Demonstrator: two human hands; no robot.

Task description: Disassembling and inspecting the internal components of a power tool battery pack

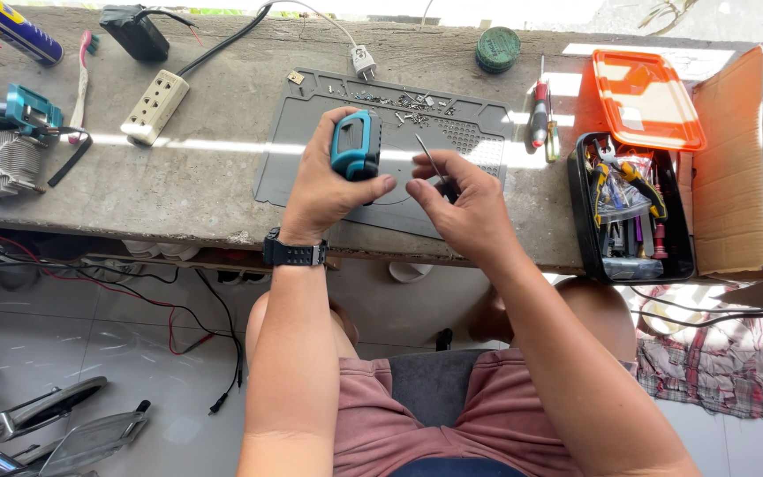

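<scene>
Your left hand (328,181) has its fingers closed around a teal and black screwdriver handle (355,144), held upright above the grey work mat (293,168) on the counter (214,190). Your right hand (461,203) is just to the right of it, and its fingers pinch a thin metal bit (428,159) that points up and to the far left. The two hands are near each other but do not touch. Small screws (399,102) lie along the far edge of the mat. At the right, an open black tool box (585,230) stands with its orange lid (646,97) behind it. A white power strip (156,106) lies at the far left.
</scene>
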